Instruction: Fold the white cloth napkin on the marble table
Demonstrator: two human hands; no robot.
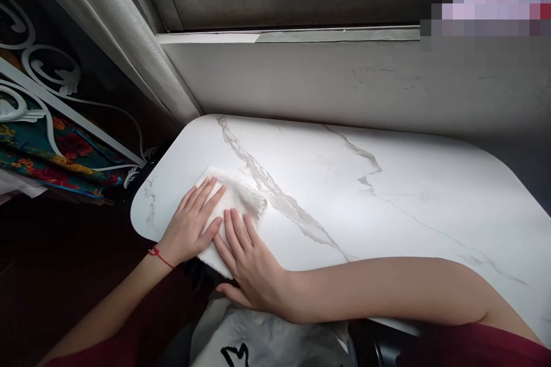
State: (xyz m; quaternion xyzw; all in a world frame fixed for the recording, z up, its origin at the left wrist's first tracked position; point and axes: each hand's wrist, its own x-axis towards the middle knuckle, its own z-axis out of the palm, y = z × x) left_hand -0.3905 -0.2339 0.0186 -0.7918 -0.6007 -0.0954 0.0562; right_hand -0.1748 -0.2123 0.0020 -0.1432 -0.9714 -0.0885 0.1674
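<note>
A white cloth (241, 194) lies on the left part of a white marble-patterned tabletop (387, 195), reaching over the near edge. My left hand (191, 223) rests flat on the cloth's left side with its fingers stretched out; a red thread circles that wrist. My right hand (247, 261) lies flat on the cloth just to the right, fingers together and extended, its forearm stretched along the table's front edge. Neither hand grips anything.
A grey wall and a window sill (293, 35) rise behind the table. A curtain (129, 40) hangs at the left, beside a white scrolled metal frame with flowered fabric (51, 149). A white plastic bag (267, 338) sits below the front edge.
</note>
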